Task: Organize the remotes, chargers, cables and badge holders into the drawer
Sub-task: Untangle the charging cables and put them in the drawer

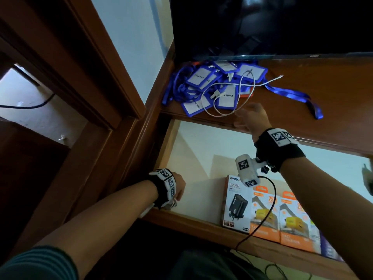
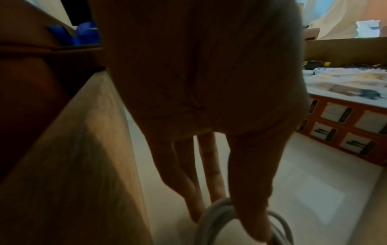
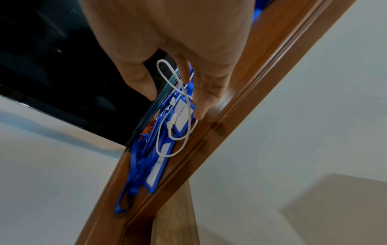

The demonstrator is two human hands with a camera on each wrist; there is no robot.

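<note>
Your right hand [image 1: 252,118] hovers over the bench [image 1: 323,87] lip just behind the drawer [image 1: 201,142], fingers spread and relaxed, holding nothing. The drawer's left half is bare floor; charger boxes [image 1: 268,215] line its front right. Behind the drawer, badge holders [image 1: 201,81] lie heaped, with a white cable [image 1: 215,94] looped over them beside your fingertips. Your left hand [image 1: 178,186] hangs in the drawer's front-left corner, fingers pointing down onto a coiled cable [image 2: 215,215]; whether they pinch it, you cannot tell.

Dim, wide-angle warp, wrist views blurred
</note>
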